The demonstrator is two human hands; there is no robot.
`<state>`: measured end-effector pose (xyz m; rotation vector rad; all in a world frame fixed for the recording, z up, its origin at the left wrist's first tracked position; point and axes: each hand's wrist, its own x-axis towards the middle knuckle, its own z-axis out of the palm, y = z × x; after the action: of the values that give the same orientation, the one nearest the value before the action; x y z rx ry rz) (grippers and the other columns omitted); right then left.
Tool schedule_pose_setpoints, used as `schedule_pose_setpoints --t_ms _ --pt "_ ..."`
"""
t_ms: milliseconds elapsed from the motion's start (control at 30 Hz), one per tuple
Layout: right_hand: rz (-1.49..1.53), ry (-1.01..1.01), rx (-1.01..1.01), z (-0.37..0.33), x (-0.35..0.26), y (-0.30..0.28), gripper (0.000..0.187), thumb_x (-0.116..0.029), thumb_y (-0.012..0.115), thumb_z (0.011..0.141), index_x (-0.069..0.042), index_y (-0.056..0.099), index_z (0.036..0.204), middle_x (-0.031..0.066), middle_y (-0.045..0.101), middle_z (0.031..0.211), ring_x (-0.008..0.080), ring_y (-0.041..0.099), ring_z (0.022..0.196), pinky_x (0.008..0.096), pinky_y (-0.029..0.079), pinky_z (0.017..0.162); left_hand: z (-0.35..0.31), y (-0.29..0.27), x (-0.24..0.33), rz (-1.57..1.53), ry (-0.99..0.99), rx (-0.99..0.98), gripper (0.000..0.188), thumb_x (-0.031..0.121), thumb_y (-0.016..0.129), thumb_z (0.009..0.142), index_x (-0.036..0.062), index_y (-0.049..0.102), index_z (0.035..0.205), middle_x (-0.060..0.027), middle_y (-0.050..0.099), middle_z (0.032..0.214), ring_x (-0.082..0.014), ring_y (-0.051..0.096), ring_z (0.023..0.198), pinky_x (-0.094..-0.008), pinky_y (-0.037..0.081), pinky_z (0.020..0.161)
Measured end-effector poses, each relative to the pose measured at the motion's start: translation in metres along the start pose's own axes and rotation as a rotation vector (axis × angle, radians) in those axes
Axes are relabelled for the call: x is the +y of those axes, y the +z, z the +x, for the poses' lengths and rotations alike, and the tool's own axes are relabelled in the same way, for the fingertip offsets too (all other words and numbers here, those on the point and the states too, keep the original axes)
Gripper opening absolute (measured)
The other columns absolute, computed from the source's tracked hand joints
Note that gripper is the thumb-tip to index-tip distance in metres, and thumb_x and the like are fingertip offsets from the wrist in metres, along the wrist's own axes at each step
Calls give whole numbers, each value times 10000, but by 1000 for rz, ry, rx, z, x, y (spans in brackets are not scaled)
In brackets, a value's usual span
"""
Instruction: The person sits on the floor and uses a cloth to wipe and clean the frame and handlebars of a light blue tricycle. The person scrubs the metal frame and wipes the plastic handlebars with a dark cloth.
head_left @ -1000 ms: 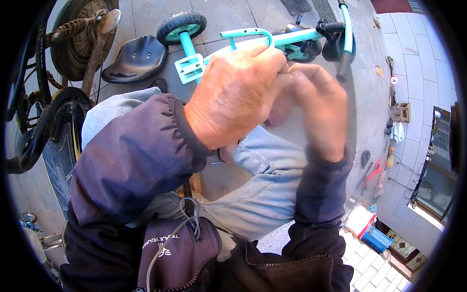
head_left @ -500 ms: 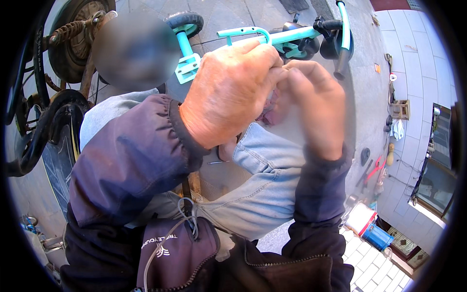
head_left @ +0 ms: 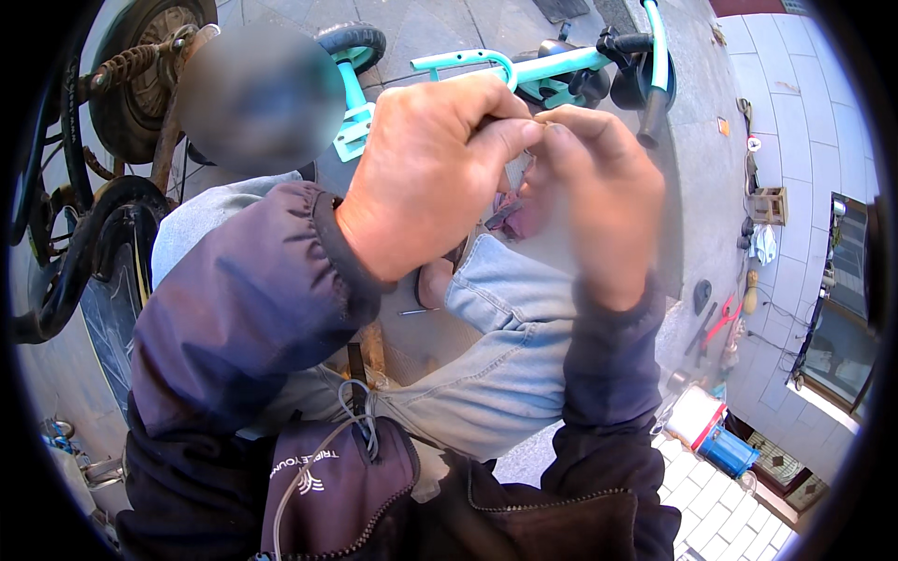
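1. Centrally in the head view, the person's left hand [head_left: 435, 173] and right hand [head_left: 613, 201] meet at the fingertips, with thumb and forefinger of each drawn together in a pinch; anything between them is too small to tell.
2. Beyond the hands, toward the upper edge, a turquoise frame [head_left: 561, 67] lies on the grey paving [head_left: 426, 28], partly covered by the left hand.
3. Its paint looks glossy and even; a curved tube [head_left: 468, 61] with small holes rises beside the main bar.
4. At its left end are a slotted bracket [head_left: 354, 140] and a wheel [head_left: 363, 34] with a black tyre, partly hidden by a blurred patch.
5. At its right end, a turquoise handlebar [head_left: 660, 47] ends in a dark grip [head_left: 654, 122].
6. Below the joined fingertips, a crumpled pinkish thing [head_left: 522, 217] shows near the knee of the jeans [head_left: 505, 365].
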<state>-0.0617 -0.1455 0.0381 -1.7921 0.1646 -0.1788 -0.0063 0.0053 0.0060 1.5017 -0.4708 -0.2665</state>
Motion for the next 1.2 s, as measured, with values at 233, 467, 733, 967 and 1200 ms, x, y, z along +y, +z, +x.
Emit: schedule_pose_setpoints --t_ms 233,467,733,967,1200 --pt "-176 -76 37 -3 1 3 105 -4 645 920 10 670 1022 29 664 858 62 600 710 204 511 616 6 -9 2 -503 -448 -115 179 120 619 961 -51 652 1004 -69 662 802 -108 652 651 -225 527 588" --pt "135 99 10 2 0 -1 139 -62 635 945 35 668 1039 69 675 879 79 604 674 220 522 592 3 -1 -1 -102 -18 -8 112 54 627 933 -38 652 991 -57 675 809 -88 635 652 -208 514 599" --pt "218 344 -42 4 -2 -10 285 -262 619 977 22 631 951 63 641 737 100 596 529 233 506 464 2 2 -8 206 272 59 97 -26 661 876 -15 663 972 -54 679 786 -86 645 673 -211 516 589" --pt "320 341 -75 4 2 -11 228 -191 625 969 37 626 981 71 653 791 113 610 558 245 524 486 2 2 -8 257 300 69 81 -30 662 864 -12 665 943 -63 681 773 -96 651 640 -221 522 576" --pt "410 381 -126 5 6 -14 238 -204 592 989 32 619 994 75 652 810 114 608 562 250 526 481 2 0 -8 540 530 81 145 -43 694 810 11 646 936 -100 635 800 -226 669 689 -287 522 592"
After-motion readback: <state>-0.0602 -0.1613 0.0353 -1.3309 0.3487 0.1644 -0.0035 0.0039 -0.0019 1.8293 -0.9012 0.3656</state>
